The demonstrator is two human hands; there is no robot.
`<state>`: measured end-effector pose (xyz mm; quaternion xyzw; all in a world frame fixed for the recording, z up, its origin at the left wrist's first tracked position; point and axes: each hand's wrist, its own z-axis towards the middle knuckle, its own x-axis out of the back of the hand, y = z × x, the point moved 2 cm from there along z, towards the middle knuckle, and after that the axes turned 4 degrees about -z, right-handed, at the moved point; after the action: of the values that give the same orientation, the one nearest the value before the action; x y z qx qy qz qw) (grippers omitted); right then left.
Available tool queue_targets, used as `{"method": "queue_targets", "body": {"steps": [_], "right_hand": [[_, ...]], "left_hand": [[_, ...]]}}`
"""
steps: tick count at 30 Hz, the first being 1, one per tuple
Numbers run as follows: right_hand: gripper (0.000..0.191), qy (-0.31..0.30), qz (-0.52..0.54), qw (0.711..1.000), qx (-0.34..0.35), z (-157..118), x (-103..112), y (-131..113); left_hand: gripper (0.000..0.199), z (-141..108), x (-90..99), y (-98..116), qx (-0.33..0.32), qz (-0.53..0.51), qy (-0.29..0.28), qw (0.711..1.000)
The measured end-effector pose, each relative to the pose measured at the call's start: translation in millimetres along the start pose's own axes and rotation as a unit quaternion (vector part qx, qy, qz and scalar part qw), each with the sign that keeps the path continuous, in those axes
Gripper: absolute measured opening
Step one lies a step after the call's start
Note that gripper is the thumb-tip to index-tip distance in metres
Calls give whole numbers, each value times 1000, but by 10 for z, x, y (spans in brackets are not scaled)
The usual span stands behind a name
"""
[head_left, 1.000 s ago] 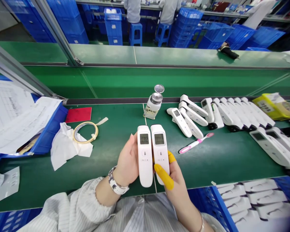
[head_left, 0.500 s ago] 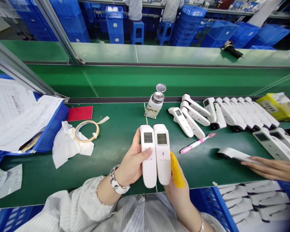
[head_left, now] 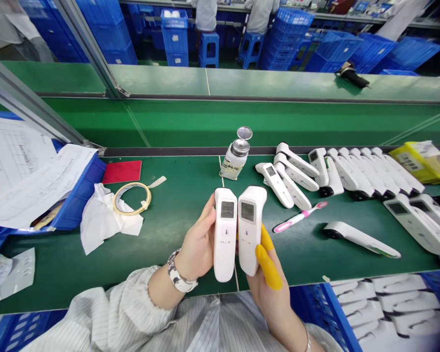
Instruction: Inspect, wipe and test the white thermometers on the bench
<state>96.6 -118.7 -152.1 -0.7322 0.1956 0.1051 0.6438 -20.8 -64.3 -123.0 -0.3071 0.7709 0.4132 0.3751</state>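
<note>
My left hand (head_left: 198, 244) grips a white infrared thermometer (head_left: 225, 254) upright, its small grey screen facing me. Beside it, a second infrared thermometer (head_left: 250, 239) is held in my right hand (head_left: 269, 283), turned slightly away at the top. Yellow finger cots cover the thumb and a finger of my right hand. A narrow gap parts the upper ends of the two devices. Behind them stands a white dispenser bottle (head_left: 232, 164) with its metal lid up. To the right lie a pink and white toothbrush (head_left: 297, 218) and a lone thermometer (head_left: 363, 238) on its side.
Several more thermometers (head_left: 355, 178) lie in a row at the right, near a yellow box (head_left: 421, 161). On the left are a tape roll (head_left: 115, 203), white cloth (head_left: 95, 220), a red pad (head_left: 122, 172) and a blue bin (head_left: 77, 195) with papers. A filled crate (head_left: 337, 313) sits below the table edge.
My left thumb has moved off the thermometer's front to its side. The right thermometer has tilted and its top has shifted right. Another person's hand has let go of the lone thermometer and left.
</note>
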Motion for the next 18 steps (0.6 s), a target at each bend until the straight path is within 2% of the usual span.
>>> {"method": "queue_targets", "body": {"steps": [3, 7, 12, 18], "right_hand": [[43, -48, -40, 998, 5, -10, -57, -60], [50, -54, -86, 995, -4, -17, -73, -83], [49, -64, -98, 993, -25, 1, -103, -111], [42, -66, -141, 987, -34, 26, -92, -169]], "left_hand": [[30, -7, -17, 0, -5, 40, -24, 999], [22, -16, -23, -1, -2, 82, -38, 996], [32, -12, -8, -4, -2, 98, -21, 995], [34, 7, 16, -11, -8, 94, 7, 996]]}}
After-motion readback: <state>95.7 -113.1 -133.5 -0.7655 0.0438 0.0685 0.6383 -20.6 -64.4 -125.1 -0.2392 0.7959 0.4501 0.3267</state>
